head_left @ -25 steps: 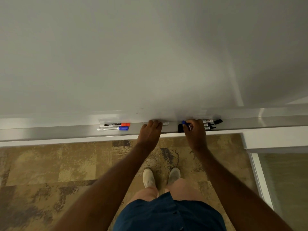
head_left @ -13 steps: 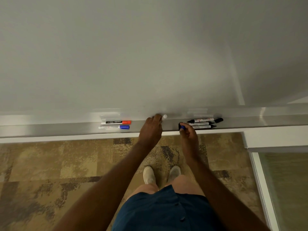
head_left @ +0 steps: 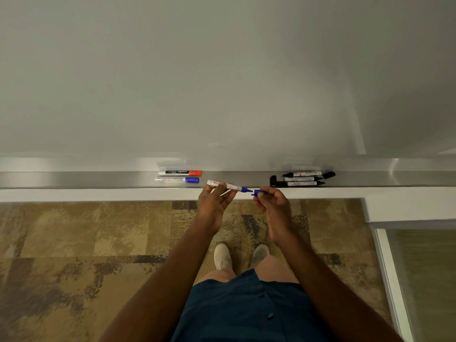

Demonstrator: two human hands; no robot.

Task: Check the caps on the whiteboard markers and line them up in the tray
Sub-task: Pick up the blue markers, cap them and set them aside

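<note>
My left hand (head_left: 214, 206) grips an uncapped blue marker (head_left: 228, 186) by its white barrel, tip pointing right. Just off that tip, my right hand (head_left: 274, 206) pinches the loose blue cap (head_left: 259, 192). Both hands hover at the front edge of the metal tray (head_left: 98, 180) under the whiteboard. In the tray to the left lie a red-capped marker (head_left: 181, 173) and a blue-capped marker (head_left: 177, 179), side by side. To the right lie three black markers (head_left: 302, 178) with bare tips, with loose black caps (head_left: 329, 174) near them.
The whiteboard (head_left: 222, 70) fills the upper view. Below the tray is patterned carpet (head_left: 74, 243), with my shoes (head_left: 240, 255) under the hands. A glass panel with a white frame (head_left: 389, 280) stands at the lower right.
Both hands came off the tray toward me. The left hand lifted the blue marker out, and the right hand brought the blue cap up to its tip.
</note>
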